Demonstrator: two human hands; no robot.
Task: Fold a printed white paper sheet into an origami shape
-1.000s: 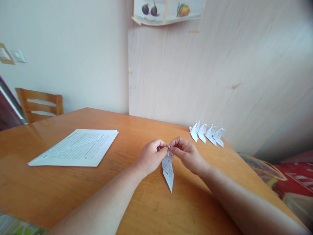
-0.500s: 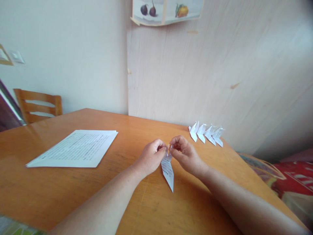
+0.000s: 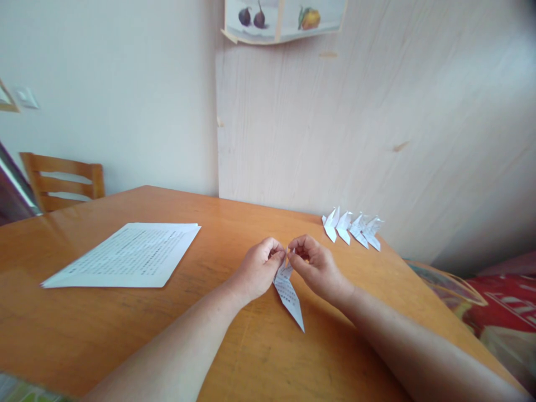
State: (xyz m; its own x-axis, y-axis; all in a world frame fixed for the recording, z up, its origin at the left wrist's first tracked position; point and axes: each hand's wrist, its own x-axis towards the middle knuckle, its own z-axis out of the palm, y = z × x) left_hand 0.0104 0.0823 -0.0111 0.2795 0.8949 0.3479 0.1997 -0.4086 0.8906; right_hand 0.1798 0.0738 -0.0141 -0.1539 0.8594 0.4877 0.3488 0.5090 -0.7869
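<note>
My left hand (image 3: 260,269) pinches the upper left part of a paper crane (image 3: 288,296), folded from white paper with printed lines. My right hand (image 3: 317,269) is closed at the crane's upper right, thumb and forefinger together on a narrow folded point. The fingertips partly cover the top folds. One long pointed wing hangs down below both hands, toward me, just over the tabletop. Beyond my right hand, several folded paper cranes (image 3: 344,228) stand in a row near the table's back edge.
A stack of printed sheets (image 3: 121,257) lies left on the wooden table (image 3: 104,335). A wooden chair (image 3: 67,178) stands behind the table's far left. The wall rises along the back edge, with fruit pictures (image 3: 285,19) on it. Red fabric (image 3: 502,301) lies beyond the right edge.
The hanging wing of the paper crane has swung slightly to the right and shows more of its face. Both hands keep their grip at nearly the same spot.
</note>
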